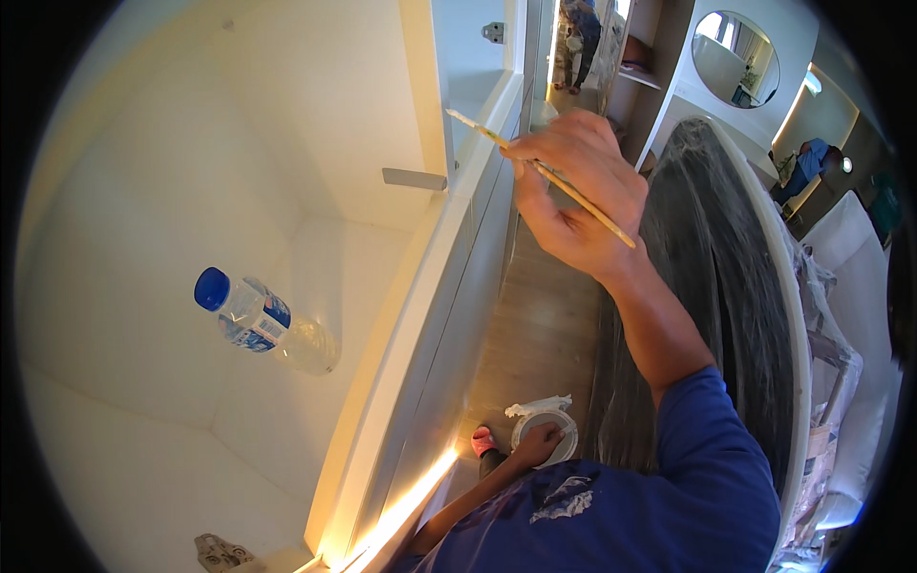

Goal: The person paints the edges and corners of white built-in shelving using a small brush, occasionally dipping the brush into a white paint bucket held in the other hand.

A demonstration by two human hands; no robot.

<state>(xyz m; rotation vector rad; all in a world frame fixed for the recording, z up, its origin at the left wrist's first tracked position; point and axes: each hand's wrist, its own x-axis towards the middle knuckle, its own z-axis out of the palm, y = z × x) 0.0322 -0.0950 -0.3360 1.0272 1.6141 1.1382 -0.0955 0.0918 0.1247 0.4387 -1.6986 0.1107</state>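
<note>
Head view | right hand (pixel 573 191) pinches brush (pixel 540 172) | bristle tip seemingly hidden | left hand (pixel 537 444) on tub (pixel 559 420)

Water bottle (pixel 263 323) on shelf; round mirror (pixel 734 57).

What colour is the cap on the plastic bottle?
Blue; the bottle cap shows clearly in the head view.

A water bottle (pixel 256 323) lies on its side on the shelf (pixel 191 239), well left of the shelf's front edge (pixel 420 286). The right hand (pixel 573 191) is raised just right of that edge, a thin paintbrush (pixel 544 172) in its fingers (pixel 535 153), bristles toward the cabinet frame. Below, near the floor (pixel 540 334), the left hand (pixel 537 445) holds a small round paint container (pixel 549 425). A plastic-covered bed (pixel 707 286) lies to the right. 1 person (pixel 578 43) stands far behind.
</note>
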